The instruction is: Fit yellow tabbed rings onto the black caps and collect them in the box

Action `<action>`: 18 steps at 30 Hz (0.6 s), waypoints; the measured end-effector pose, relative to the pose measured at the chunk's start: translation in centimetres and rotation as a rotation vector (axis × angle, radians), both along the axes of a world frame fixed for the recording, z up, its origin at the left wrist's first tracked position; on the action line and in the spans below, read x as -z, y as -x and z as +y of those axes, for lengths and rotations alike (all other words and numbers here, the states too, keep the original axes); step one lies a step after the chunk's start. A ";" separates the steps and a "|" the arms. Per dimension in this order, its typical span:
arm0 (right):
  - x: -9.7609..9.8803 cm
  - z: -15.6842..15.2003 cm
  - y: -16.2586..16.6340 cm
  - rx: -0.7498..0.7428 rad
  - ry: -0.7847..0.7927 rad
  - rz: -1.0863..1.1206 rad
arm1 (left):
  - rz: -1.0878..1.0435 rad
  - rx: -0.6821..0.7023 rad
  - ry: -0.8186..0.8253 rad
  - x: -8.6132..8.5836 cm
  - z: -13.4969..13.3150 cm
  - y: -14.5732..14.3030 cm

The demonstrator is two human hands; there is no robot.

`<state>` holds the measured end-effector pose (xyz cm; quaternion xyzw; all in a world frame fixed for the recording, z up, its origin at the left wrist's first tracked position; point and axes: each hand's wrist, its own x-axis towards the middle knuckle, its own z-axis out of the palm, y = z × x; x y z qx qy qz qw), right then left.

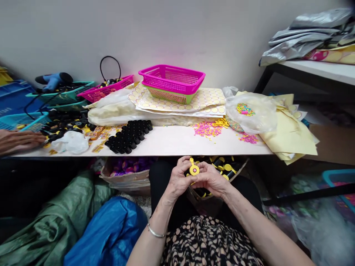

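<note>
Between my two hands is a yellow round cap (194, 170) with a small ring tab on top and a pinkish dot in its middle. My left hand (179, 178) is closed with its fingers around the cap's left side. From the other side, my right hand (212, 180) grips it with thumb and fingertips. Whether a black body sits behind the cap is hidden by my fingers. Just below and behind my hands, a cardboard box (240, 170) in my lap holds several black pieces with yellow caps (229, 168).
Black cylinders (129, 136) stand in rows on the white table (172, 142). Pink and yellow bits (208, 129) lie right of them. Stacked baskets (172, 79) rest on printed sheets (213, 99). Another person's hand (22, 141) is at the far left, near a plastic bag (72, 142).
</note>
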<state>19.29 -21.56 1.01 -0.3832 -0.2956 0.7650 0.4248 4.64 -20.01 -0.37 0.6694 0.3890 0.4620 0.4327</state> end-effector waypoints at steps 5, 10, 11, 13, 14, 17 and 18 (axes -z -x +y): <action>0.2 -1.0 -0.8 -0.026 -0.045 0.028 | -0.037 0.124 0.010 0.6 -1.1 -1.0; 0.5 -2.3 -0.6 0.146 -0.053 0.049 | -0.028 0.133 0.070 0.7 -1.8 -2.1; 0.6 -2.5 -0.7 0.157 -0.054 0.066 | -0.044 0.118 0.090 0.7 -1.9 -2.2; 0.7 -2.6 -1.2 0.105 -0.053 0.121 | -0.080 0.132 0.145 0.4 -2.1 -2.3; 0.9 -2.5 -1.5 0.052 -0.040 0.149 | -0.092 0.168 0.178 0.2 -2.3 -2.2; 1.7 -1.7 -2.7 -0.119 0.081 0.172 | -0.093 0.294 0.275 -0.3 -2.7 -2.2; 2.0 -1.5 -2.9 -0.156 0.119 0.171 | -0.081 0.322 0.293 -0.4 -2.8 -2.2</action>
